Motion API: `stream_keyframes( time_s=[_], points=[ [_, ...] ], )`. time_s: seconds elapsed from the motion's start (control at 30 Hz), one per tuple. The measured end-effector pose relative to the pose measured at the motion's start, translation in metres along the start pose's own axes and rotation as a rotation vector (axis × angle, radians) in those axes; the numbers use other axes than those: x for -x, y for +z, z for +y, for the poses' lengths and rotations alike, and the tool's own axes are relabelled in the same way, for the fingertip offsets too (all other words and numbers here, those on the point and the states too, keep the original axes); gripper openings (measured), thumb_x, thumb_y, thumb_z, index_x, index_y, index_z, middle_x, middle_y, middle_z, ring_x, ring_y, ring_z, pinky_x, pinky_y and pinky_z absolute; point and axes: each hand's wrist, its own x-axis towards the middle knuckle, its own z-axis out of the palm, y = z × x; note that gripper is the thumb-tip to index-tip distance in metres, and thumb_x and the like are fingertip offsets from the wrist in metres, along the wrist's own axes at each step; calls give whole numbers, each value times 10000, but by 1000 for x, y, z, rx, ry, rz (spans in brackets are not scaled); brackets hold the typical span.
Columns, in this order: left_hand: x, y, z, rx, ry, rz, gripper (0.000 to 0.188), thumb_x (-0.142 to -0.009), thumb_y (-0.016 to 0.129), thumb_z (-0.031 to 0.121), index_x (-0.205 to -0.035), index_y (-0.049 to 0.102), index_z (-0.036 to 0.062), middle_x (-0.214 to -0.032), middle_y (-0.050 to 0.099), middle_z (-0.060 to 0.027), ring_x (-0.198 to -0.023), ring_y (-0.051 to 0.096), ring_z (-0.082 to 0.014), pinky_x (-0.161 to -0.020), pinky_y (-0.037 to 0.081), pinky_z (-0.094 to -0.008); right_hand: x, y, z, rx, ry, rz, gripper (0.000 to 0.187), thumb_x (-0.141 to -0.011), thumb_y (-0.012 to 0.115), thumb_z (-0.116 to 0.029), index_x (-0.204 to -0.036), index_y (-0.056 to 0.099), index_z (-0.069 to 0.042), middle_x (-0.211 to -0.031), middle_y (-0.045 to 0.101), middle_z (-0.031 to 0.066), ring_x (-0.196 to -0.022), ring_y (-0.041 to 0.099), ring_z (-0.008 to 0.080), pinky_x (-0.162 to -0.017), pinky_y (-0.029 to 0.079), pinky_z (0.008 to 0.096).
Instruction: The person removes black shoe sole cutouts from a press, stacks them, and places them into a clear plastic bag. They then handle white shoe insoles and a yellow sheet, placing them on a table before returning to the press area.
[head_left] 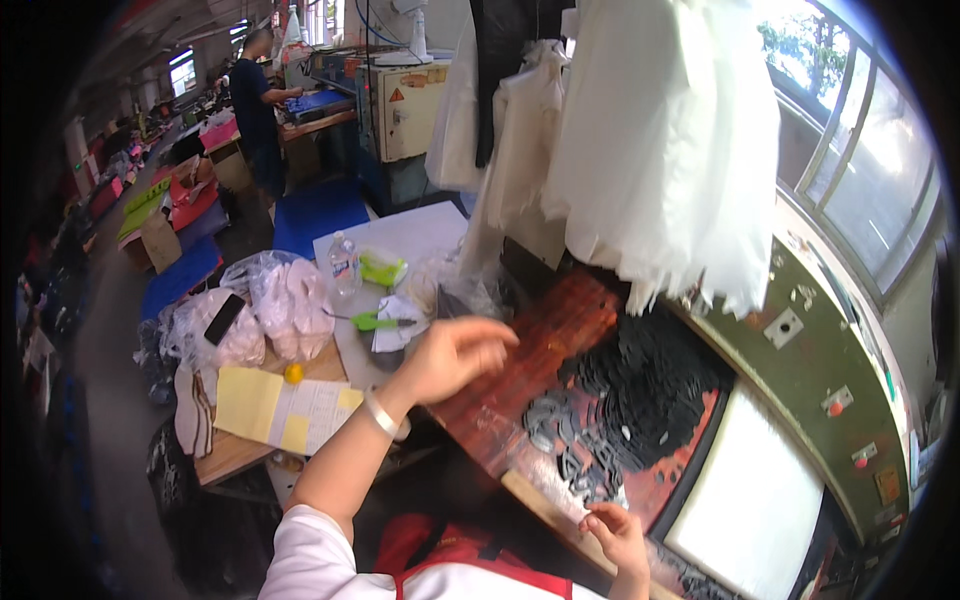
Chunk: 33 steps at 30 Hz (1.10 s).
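My left hand (pixel 455 358), with a pale band (pixel 380 412) on its wrist, is raised over the left end of a red-brown work board (pixel 495 400). Its fingers are stretched out, slightly blurred, and nothing shows in them. Low at the front edge of the board is my right hand (pixel 618 535), its fingers bent in toward the thumb; whatever they may pinch is too small to make out. Just beyond it lie loose grey-black cut pieces (pixel 585 465). A large heap of flat black pieces (pixel 650 385) covers the middle of the board.
White sheets (pixel 670 150) hang over the far side. A white pad (pixel 750 480) and a green machine beam (pixel 800 360) flank the right. At left are bagged pale pieces (pixel 295 305), a phone (pixel 224 319), papers (pixel 285 410), a bottle (pixel 344 265) and green-handled snips (pixel 375 321). A person (pixel 256 110) stands farther back.
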Motion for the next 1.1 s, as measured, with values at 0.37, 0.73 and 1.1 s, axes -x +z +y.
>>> stream_keyframes(
  time_s=[0.37,0.73,1.1],
  points=[
    [-206,-78,-210,-927,135,409,400,-834,609,244,-1180,549,52,-912,654,-130,-791,646,-316,-661,511,-436,-39,78,-26,-23,180,204,195,-900,631,-54,-1069,629,43,-877,660,56,-807,606,129,-750,485,249],
    [100,-29,-177,-417,407,-31,79,-830,625,171,-894,644,127,-684,603,-27,-568,621,-195,-476,490,-339,-214,181,-13,-246,-279,348,525,-996,481,-325,-1405,336,-29,-1304,478,139,-1173,496,252,-965,444,413],
    [168,-128,-122,-271,-314,-526,176,-890,563,233,-923,637,77,-817,643,-121,-800,636,-299,-689,494,-360,-260,304,-35,9,18,-470,188,-908,654,-112,-1075,601,-45,-863,628,-26,-705,531,40,-622,444,204]
  ],
)
